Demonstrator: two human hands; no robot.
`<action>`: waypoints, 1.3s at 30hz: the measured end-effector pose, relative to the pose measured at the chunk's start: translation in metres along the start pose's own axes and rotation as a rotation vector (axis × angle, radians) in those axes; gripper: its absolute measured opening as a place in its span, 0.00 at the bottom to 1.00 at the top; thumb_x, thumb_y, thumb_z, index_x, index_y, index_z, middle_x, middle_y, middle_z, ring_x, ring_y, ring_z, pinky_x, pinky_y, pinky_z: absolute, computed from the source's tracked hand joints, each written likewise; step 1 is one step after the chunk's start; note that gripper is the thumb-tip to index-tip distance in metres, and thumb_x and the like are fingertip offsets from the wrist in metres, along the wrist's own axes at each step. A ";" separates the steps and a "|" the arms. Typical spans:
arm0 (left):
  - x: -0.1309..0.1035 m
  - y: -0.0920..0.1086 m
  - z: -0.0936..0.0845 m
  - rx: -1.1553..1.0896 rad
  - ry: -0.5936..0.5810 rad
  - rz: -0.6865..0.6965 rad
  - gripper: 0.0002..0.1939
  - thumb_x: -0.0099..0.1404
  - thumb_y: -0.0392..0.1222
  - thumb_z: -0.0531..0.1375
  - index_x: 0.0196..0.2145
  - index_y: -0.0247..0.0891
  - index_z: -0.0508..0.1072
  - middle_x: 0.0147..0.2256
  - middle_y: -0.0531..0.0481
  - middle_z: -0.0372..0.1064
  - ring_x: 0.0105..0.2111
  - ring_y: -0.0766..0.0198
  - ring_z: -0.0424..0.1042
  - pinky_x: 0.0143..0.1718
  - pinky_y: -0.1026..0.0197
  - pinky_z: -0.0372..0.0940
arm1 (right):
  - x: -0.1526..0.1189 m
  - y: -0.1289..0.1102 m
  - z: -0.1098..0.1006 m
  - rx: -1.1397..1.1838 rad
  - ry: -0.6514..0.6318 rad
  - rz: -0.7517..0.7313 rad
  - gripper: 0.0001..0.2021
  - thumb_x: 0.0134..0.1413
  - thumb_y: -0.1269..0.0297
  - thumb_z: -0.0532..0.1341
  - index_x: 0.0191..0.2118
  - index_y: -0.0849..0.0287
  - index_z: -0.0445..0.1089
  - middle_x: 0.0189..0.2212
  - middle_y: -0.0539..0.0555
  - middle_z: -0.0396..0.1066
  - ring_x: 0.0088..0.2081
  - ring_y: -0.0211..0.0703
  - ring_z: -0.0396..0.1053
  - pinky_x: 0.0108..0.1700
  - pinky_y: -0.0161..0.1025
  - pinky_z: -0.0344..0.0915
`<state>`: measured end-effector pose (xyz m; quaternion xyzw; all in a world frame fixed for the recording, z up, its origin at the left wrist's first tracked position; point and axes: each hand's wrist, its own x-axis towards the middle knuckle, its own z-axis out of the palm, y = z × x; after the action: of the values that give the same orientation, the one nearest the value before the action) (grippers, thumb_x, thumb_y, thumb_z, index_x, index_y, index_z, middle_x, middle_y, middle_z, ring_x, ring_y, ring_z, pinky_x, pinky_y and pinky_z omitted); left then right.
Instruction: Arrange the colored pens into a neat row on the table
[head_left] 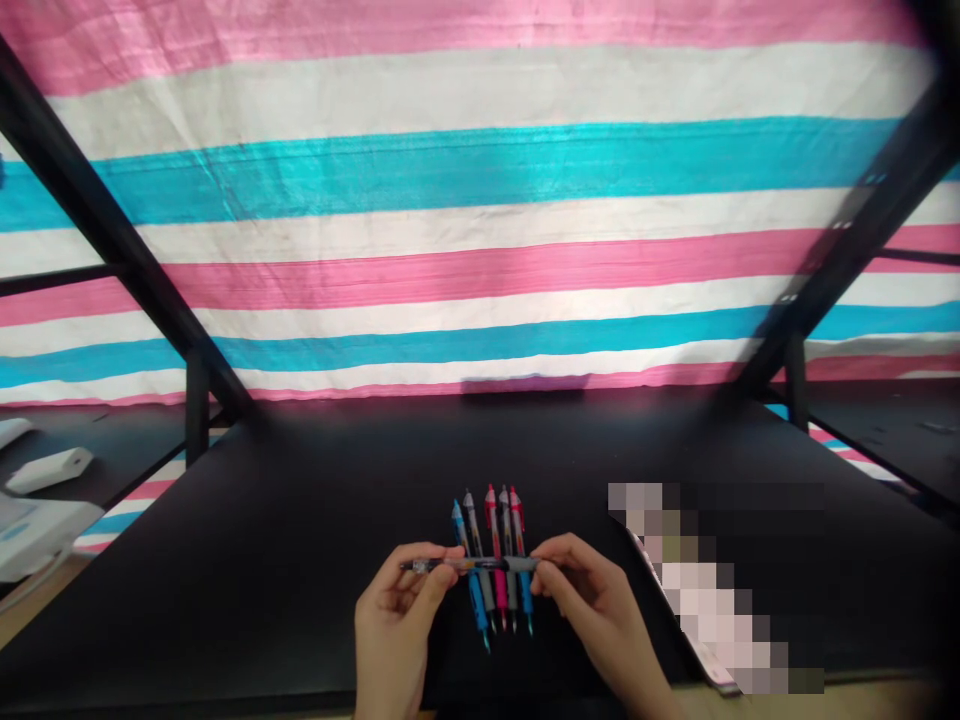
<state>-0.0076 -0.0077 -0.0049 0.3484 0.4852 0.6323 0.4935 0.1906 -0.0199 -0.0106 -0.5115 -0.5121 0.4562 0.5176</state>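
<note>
My two hands pinch one pen crosswise, low over the bench.
Left hand [394, 610] and right hand [592, 600] each clamp an end of the pen [469, 565] above the black bench [300, 520]; if a pinch slips, I judge it drops onto the row of five pens [495, 565] and scatters them.

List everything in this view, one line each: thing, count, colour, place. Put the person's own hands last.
held pen: one, dark barrel, crosswise between both hands above the row
pens in a row: five, blue, grey and pink-red, side by side on the table near its front
table: one, black, fills the lower view
striped sheet: one, pink, white and turquoise, hung behind the table
frame bars: black, slanting at left and right
white items: a few, far left, unclear
left hand: grip on the pen's left end
right hand: grip on the pen's right end
</note>
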 end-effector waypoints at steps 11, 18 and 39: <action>0.002 0.001 0.002 -0.121 0.110 0.063 0.16 0.51 0.50 0.74 0.30 0.38 0.77 0.29 0.50 0.79 0.29 0.63 0.78 0.34 0.66 0.74 | -0.001 0.017 -0.011 0.273 0.149 0.000 0.08 0.56 0.59 0.68 0.37 0.57 0.73 0.23 0.49 0.70 0.24 0.39 0.64 0.28 0.36 0.60; 0.002 0.002 0.003 -0.162 0.132 0.063 0.17 0.50 0.51 0.75 0.29 0.38 0.77 0.28 0.51 0.78 0.29 0.65 0.78 0.34 0.66 0.74 | -0.001 0.021 -0.011 0.401 0.178 -0.025 0.08 0.56 0.60 0.69 0.36 0.57 0.73 0.24 0.48 0.68 0.24 0.37 0.63 0.28 0.34 0.59; 0.001 0.000 0.001 -0.084 0.033 -0.004 0.17 0.47 0.49 0.76 0.29 0.38 0.78 0.28 0.50 0.79 0.30 0.63 0.79 0.34 0.67 0.74 | -0.003 0.009 -0.002 -0.049 -0.011 -0.165 0.02 0.62 0.66 0.63 0.40 0.55 0.73 0.34 0.52 0.76 0.32 0.41 0.74 0.32 0.33 0.67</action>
<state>-0.0069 -0.0060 -0.0045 0.3160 0.4667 0.6569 0.5009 0.1926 -0.0227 -0.0199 -0.4777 -0.5663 0.4022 0.5379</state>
